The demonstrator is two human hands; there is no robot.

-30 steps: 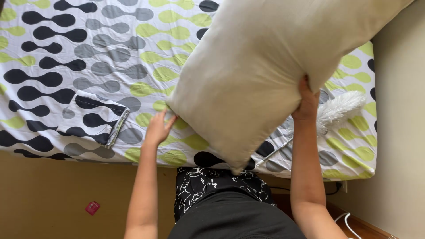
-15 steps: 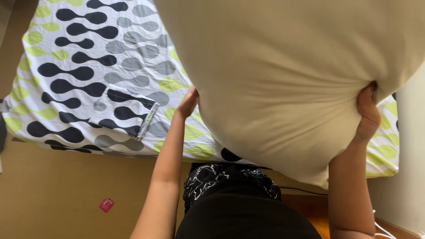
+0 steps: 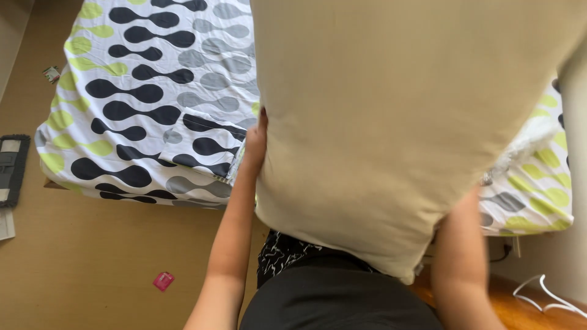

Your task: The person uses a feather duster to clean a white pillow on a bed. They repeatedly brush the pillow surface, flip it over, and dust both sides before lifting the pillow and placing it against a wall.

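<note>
A large beige pillow [image 3: 391, 116] without a cover fills the upper right of the head view, held up in front of me over the bed [image 3: 140, 91]. My left hand [image 3: 255, 143] presses flat against the pillow's left edge. My right forearm [image 3: 461, 244] rises behind the pillow's lower right corner; my right hand itself is hidden by the pillow. The bed's sheet is white with black, grey and lime blobs. A folded pillowcase [image 3: 199, 143] in the same pattern lies on the bed just left of my left hand.
Tan floor lies below the bed with a small pink wrapper [image 3: 163, 281] on it. A dark flat mop head [image 3: 12, 168] rests at the far left. A white cable [image 3: 544, 293] lies on a wooden surface at the lower right.
The pillow has come up closer to the camera and turned more upright, covering more of the bed. My right hand has slipped out of sight behind it. The view shifted right.
</note>
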